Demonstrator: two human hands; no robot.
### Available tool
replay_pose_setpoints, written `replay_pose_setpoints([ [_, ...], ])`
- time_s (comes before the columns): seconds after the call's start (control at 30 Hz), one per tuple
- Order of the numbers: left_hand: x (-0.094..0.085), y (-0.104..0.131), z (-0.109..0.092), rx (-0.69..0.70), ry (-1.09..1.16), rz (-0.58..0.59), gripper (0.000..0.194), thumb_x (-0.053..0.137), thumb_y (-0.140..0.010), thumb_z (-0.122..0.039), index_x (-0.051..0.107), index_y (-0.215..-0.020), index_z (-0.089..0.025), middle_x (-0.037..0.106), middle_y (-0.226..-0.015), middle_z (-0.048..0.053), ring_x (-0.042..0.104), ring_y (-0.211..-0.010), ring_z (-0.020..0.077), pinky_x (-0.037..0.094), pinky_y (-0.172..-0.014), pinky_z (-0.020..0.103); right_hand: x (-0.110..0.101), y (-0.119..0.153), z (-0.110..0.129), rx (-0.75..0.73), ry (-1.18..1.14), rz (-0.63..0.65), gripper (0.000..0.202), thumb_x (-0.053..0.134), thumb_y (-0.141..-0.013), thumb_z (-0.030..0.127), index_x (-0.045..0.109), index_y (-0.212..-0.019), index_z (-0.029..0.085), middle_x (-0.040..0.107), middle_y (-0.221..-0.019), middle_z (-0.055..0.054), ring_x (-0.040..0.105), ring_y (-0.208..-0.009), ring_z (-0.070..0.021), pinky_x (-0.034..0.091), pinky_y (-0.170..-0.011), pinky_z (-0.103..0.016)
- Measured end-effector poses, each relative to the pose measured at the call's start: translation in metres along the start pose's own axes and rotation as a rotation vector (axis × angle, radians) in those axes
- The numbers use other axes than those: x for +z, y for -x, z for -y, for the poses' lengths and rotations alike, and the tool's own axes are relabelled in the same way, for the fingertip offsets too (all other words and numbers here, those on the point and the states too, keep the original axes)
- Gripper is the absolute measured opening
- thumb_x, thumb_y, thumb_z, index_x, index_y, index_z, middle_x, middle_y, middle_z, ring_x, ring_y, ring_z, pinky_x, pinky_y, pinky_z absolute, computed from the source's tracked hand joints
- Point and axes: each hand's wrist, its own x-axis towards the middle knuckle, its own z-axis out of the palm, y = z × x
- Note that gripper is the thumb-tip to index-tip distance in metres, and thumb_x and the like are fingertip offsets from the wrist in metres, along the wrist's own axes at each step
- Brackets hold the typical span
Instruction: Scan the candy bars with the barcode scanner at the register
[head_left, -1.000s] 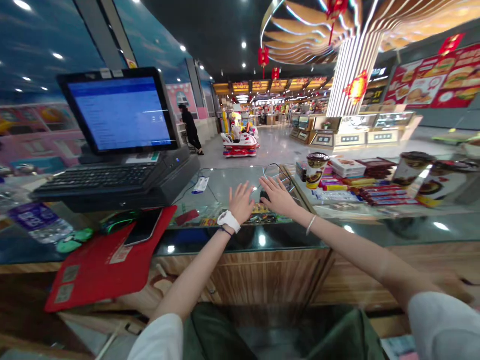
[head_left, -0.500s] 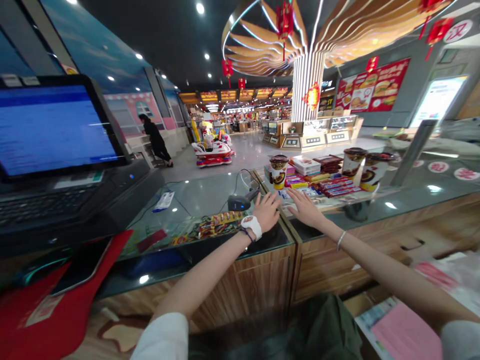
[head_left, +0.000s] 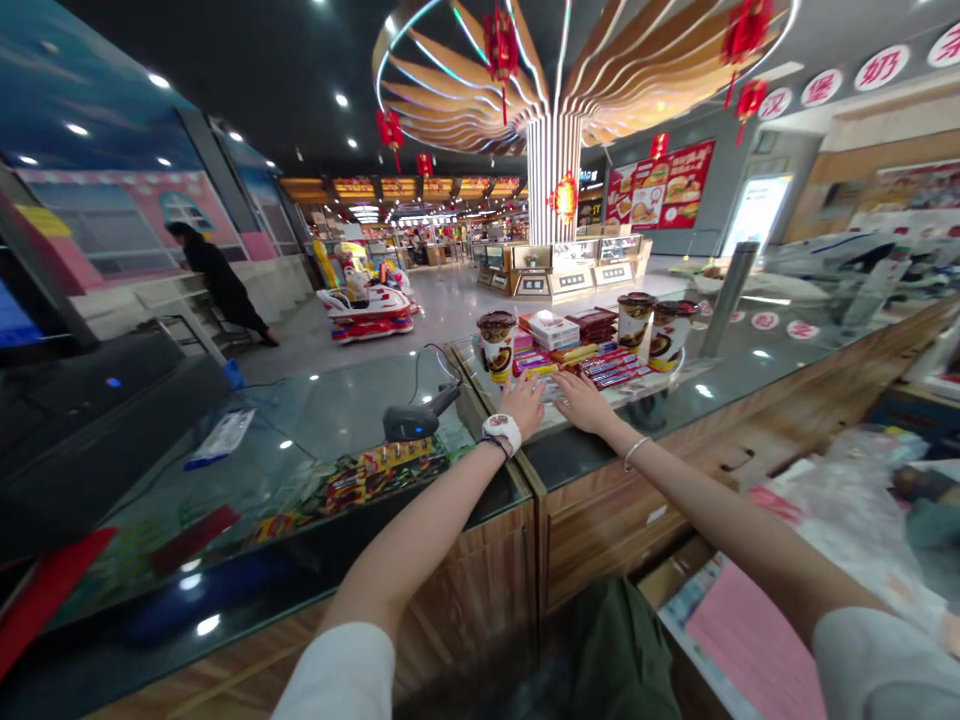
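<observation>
My left hand [head_left: 524, 404], with a white watch on its wrist, reaches flat over the glass counter [head_left: 555, 468], fingers out at the near edge of a row of wrapped snack bars [head_left: 616, 368]. Beside it, my right hand [head_left: 586, 403] lies palm down, fingers stretched toward the same bars. Neither hand holds anything; whether the fingertips touch the wrappers I cannot tell. Just beyond the left fingers stands a lidded snack cup [head_left: 496, 348]. Behind the bars sit a white box [head_left: 553, 330] and dark brown packets [head_left: 596, 325]. Two more cups [head_left: 635, 325] stand to the right.
A black barcode scanner [head_left: 409, 422] rests on the glass left of my hands, its cable running back. Packets [head_left: 375, 478] show beneath the glass. A metal post [head_left: 731, 297] rises on the right. Beyond are a kiddie ride [head_left: 369, 303] and a person in black [head_left: 221, 285].
The view has turned right, so the monitor has mostly left the picture. Both hands have moved toward the snack bars, the left one now in front of the nearest cup.
</observation>
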Motion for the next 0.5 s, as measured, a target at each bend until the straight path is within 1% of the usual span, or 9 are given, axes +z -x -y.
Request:
replay_pose_setpoints([
  [0.1,0.006,0.000,0.004,0.002,0.009,-0.029,0.052,0.042,-0.096,-0.028,0.045,-0.147,-0.018,0.043,-0.156,0.008,0.029,-0.149,0.0284,0.019,-0.124,0.056,0.002,0.001,0.000,0.018,-0.010,-0.005,0.057,0.046,-0.091,0.024,0.043,-0.148,0.015,0.048,-0.151,-0.013,0.041,-0.143,-0.0264,0.026,-0.120,-0.052],
  [0.17,0.009,0.002,0.007,-0.022,0.030,-0.028,0.052,0.041,-0.097,-0.029,0.045,-0.148,-0.020,0.042,-0.156,0.008,0.029,-0.149,0.0286,0.020,-0.123,0.056,0.002,0.002,-0.001,0.040,-0.008,0.007,0.058,0.047,-0.091,0.025,0.042,-0.148,0.015,0.046,-0.153,-0.013,0.040,-0.144,-0.0270,0.025,-0.120,-0.053],
  [0.33,0.011,0.002,0.011,-0.107,0.100,0.055,0.052,0.038,-0.099,-0.034,0.041,-0.150,-0.021,0.042,-0.157,0.006,0.028,-0.149,0.0292,0.018,-0.123,0.057,0.001,0.003,-0.003,0.139,-0.007,0.075,0.053,0.049,-0.094,0.029,0.046,-0.145,0.016,0.042,-0.156,-0.014,0.036,-0.146,-0.0286,0.023,-0.120,-0.054],
  [0.43,0.010,0.002,0.011,-0.125,0.133,0.103,0.051,0.037,-0.101,-0.035,0.040,-0.150,-0.021,0.047,-0.153,0.006,0.028,-0.149,0.0295,0.015,-0.123,0.059,0.002,0.003,-0.004,0.182,-0.023,0.095,0.053,0.048,-0.096,0.032,0.045,-0.145,0.013,0.042,-0.155,-0.015,0.034,-0.147,-0.0299,0.021,-0.121,-0.054],
  [0.5,0.008,0.002,0.011,-0.122,0.142,0.116,0.049,0.037,-0.101,-0.034,0.044,-0.147,-0.021,0.051,-0.150,0.007,0.030,-0.148,0.0292,0.014,-0.123,0.060,0.002,0.003,-0.005,0.194,-0.030,0.100,0.054,0.048,-0.096,0.032,0.043,-0.145,0.011,0.045,-0.153,-0.017,0.034,-0.147,-0.0304,0.020,-0.121,-0.054],
])
